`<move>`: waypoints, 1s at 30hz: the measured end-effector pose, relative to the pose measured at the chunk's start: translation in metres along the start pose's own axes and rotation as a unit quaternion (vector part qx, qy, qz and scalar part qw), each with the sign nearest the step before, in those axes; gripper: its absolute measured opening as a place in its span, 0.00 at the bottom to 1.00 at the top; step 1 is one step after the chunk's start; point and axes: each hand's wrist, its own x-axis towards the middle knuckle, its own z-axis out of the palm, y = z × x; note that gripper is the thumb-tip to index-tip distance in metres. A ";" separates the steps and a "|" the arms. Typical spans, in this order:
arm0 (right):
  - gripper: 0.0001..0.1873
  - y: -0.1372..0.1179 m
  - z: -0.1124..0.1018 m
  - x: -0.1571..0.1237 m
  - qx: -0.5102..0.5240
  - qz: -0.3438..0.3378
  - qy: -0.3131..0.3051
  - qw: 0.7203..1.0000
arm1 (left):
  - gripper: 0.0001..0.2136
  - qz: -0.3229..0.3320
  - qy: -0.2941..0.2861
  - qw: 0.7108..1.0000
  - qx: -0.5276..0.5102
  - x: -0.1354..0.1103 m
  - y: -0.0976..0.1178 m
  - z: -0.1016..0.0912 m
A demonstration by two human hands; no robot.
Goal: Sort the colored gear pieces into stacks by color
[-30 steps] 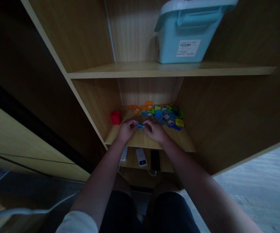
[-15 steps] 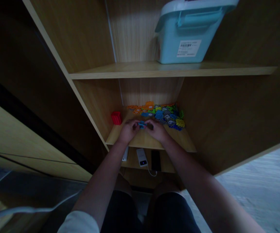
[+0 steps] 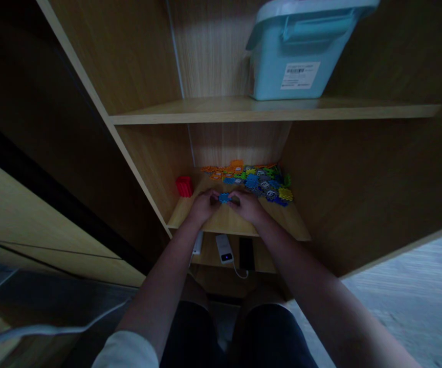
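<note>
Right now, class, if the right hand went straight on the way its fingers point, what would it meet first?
Past the blue piece it holds, the right hand would probably meet the left hand.

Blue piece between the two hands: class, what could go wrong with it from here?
The blue piece might slip: the left hand and right hand seem to pinch it only at its edges. If dropped, it could get mixed up with other blue pieces in the colourful pile just beyond.

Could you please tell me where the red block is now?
In the head view, the red block sits left of the left hand, near the cabinet's left wall, on the shelf with the colourful pieces.
</note>
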 end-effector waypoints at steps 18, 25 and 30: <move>0.07 -0.002 -0.002 -0.001 -0.010 -0.026 -0.016 0.999 | 0.10 -0.025 0.007 0.999 -0.023 0.001 -0.002 0.000; 0.12 -0.001 -0.001 -0.001 -0.011 -0.009 -0.027 1.000 | 0.11 -0.025 0.004 0.999 -0.021 0.000 0.000 0.001; 0.11 -0.008 -0.005 -0.002 -0.019 -0.018 -0.019 0.999 | 0.11 -0.026 0.000 1.000 -0.013 0.000 0.001 0.000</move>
